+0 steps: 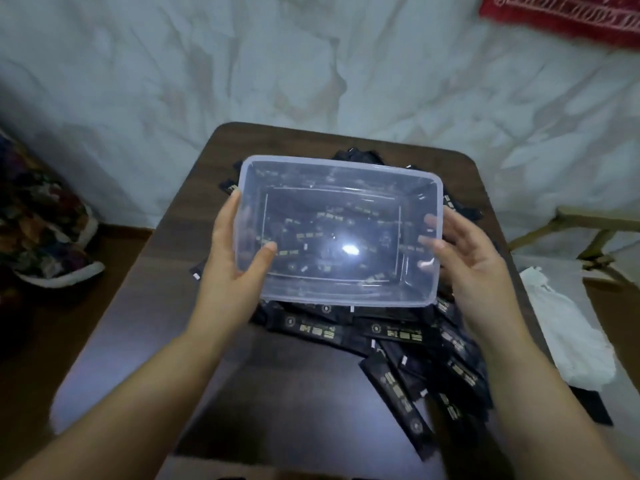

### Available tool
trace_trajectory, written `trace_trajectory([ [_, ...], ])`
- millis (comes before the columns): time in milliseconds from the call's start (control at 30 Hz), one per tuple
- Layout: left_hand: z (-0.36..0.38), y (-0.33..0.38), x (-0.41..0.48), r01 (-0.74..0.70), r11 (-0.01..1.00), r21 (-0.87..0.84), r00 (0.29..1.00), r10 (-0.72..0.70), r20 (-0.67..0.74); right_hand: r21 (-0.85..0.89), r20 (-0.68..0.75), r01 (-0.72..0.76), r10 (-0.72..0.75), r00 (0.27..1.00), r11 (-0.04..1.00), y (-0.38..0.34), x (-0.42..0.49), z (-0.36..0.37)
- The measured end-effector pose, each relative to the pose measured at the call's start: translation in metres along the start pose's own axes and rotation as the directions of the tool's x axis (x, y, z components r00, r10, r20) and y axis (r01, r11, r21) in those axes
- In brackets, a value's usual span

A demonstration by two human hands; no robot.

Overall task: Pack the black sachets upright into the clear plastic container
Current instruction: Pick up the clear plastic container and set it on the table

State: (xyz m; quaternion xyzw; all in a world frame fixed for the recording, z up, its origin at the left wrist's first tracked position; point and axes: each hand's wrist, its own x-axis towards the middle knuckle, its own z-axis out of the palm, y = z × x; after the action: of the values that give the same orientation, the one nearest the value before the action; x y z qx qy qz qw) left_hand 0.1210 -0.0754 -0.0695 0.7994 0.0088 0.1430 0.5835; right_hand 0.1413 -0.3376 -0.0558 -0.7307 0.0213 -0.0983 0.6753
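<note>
Empty clear plastic container (332,287), open side up, was held w/ both hands over pile of black sachets (391,332) lying flat on brown desk (277,393). L hand (235,251) gripped left wall, thumb inside. R hand (474,268) gripped right wall, fingers curled round it. White cloth (568,327) lay right of desk.

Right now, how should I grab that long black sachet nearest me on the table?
Pinch the black sachet at its near short end, coming from above: it lies flat and slanted, so lifting one end probably lets it hang upright.
</note>
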Motion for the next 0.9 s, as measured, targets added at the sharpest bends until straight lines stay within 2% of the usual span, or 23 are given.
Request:
trace_trajectory([
  [233,0.008,-0.027,-0.012,-0.182,0.983,-0.015,0.980,0.180,-0.081,0.100,0.049,0.187,-0.192,0.980,0.977,0.022,-0.014,-0.011],
  [433,-0.004,-0.021,-0.061,-0.265,0.962,-0.067,0.961,0.258,-0.101,0.142,0.022,0.260,-0.266,0.964,0.955,0.021,-0.067,-0.016],
  [533,-0.015,-0.018,-0.092,-0.255,0.963,-0.087,0.964,0.247,-0.093,0.151,0.030,0.262,-0.270,0.962,0.953,0.016,-0.101,-0.018],
  [733,-0.036,-0.011,-0.149,-0.257,0.966,-0.013,0.965,0.255,-0.062,0.154,0.006,0.248,-0.251,0.968,0.957,0.013,-0.164,-0.020],
  [900,-0.054,-0.017,-0.165,-0.201,0.979,-0.029,0.975,0.197,-0.099,0.157,0.011,0.201,-0.205,0.979,0.967,0.016,-0.185,-0.004],
])
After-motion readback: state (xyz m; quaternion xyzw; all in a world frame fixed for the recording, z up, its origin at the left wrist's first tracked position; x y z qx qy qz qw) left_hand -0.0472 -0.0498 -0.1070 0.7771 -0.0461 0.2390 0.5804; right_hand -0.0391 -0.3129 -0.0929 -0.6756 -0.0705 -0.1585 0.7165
